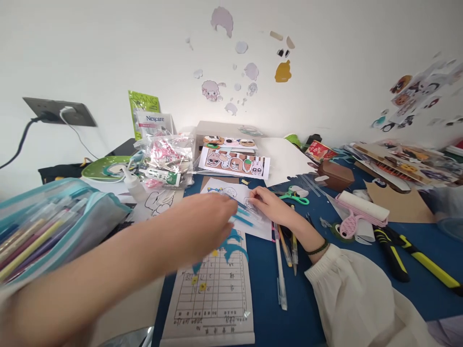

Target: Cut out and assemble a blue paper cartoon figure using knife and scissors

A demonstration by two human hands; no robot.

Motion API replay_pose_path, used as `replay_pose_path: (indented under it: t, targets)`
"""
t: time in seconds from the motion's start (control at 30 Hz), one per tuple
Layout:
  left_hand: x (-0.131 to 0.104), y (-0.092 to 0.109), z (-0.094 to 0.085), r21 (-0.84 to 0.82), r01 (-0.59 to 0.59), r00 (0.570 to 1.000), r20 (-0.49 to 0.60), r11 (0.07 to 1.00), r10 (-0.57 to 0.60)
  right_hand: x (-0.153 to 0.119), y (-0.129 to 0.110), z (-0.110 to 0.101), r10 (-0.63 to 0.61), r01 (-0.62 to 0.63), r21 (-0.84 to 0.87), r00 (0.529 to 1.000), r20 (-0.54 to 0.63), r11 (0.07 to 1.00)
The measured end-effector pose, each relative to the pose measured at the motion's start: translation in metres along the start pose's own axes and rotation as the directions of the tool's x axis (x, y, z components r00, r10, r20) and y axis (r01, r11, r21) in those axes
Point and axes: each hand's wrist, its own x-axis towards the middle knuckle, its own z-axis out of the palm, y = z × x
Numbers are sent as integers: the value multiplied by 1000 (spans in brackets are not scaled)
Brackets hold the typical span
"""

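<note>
Your left hand (213, 221) is blurred, its fingers bent over the drawing sheet (241, 193); you cannot tell whether it grips anything. Your right hand (268, 205) is near it, fingers curved down over the sheet's right part, though whether they pinch or only press does not show. The sheet lies beneath both your hands, with blue strips (243, 220) between them. On your side of the left hand, a form (213, 303) bears blue shapes (235, 248). Pens (280, 274) lie beside your right wrist, green scissors (290, 195) just right of that hand.
</note>
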Motion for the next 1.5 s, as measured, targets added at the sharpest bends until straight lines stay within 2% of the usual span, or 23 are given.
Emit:
replay_pose_path:
  t: [0.1,0.17,0.23,0.37,0.57,1.03,1.5]
  targets:
    - [58,-12,6,86,-29,995,96,996,21,-1,-1,-1,-4,4,-20,1000,5,1000]
    - [77,-20,21,107,-77,988,143,991,61,-2,-2,-2,-5,6,-33,1000,17,999]
    - [84,-27,35,103,-141,980,159,985,123,-3,-3,-3,-6,8,-43,1000,26,999]
    - [83,-36,50,87,-206,971,143,975,192,-3,-5,-3,-14,16,-60,999,36,998]
    - [82,-44,56,84,-268,958,131,960,256,-4,-8,-4,-22,25,-82,999,46,996]
    - [83,-44,59,116,-285,955,123,951,271,-7,-4,-3,-85,88,-69,995,47,994]
    - [85,-43,58,139,-287,952,148,948,266,-12,-7,-10,-68,68,2,994,90,998]
